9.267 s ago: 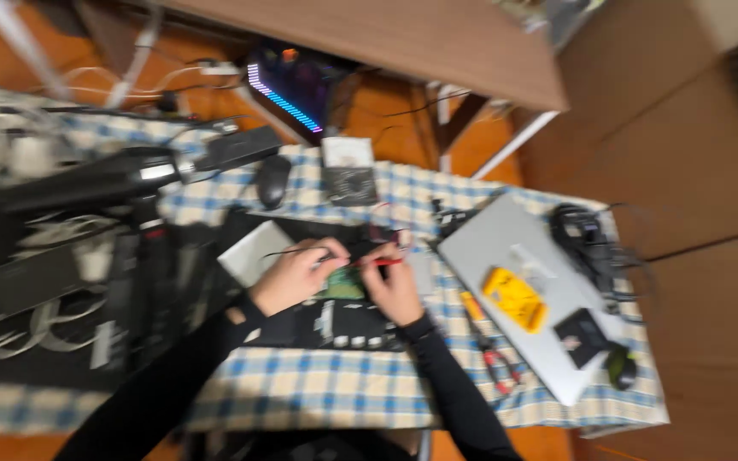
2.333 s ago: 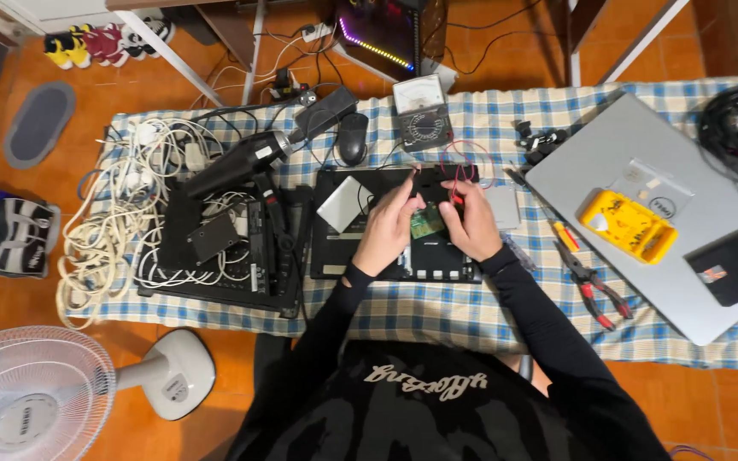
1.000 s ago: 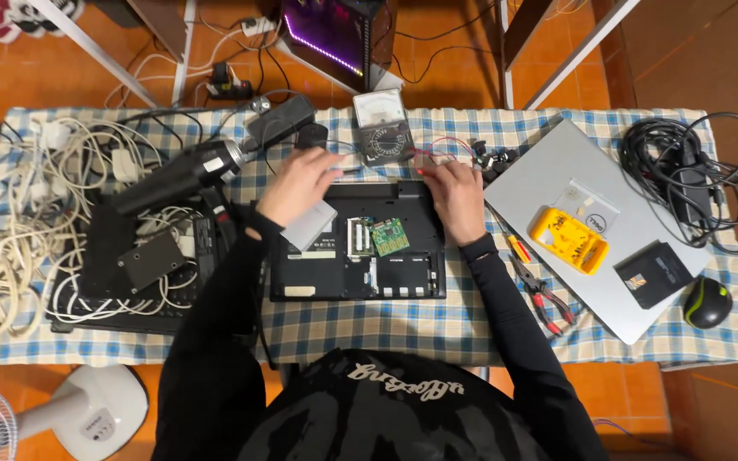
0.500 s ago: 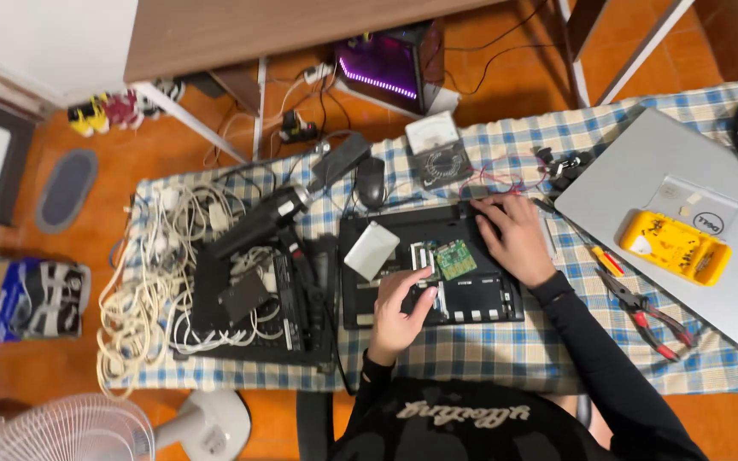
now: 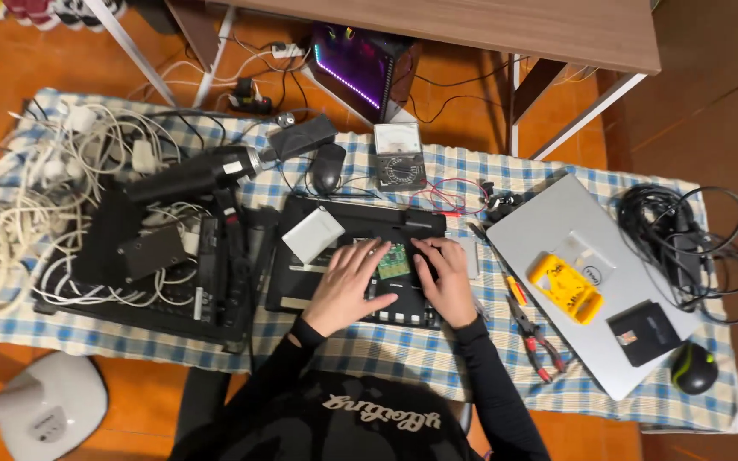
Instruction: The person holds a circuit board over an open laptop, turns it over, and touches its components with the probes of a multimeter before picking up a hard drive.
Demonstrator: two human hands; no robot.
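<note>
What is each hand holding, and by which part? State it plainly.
Nothing is gripped. The left hand and right hand lie flat on the opened black laptop base, either side of the green circuit board.

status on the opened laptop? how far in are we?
Done: the black laptop base lies opened, its green circuit board exposed. In hand: the left hand and right hand both rest flat on the base, either side of the board, holding no tool. Left: the pliers and analog meter lie untouched; the board sits uncovered.

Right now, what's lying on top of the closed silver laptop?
On the silver laptop lie a yellow tool and a small black square device. Whatever sits beneath those two is covered.
</note>
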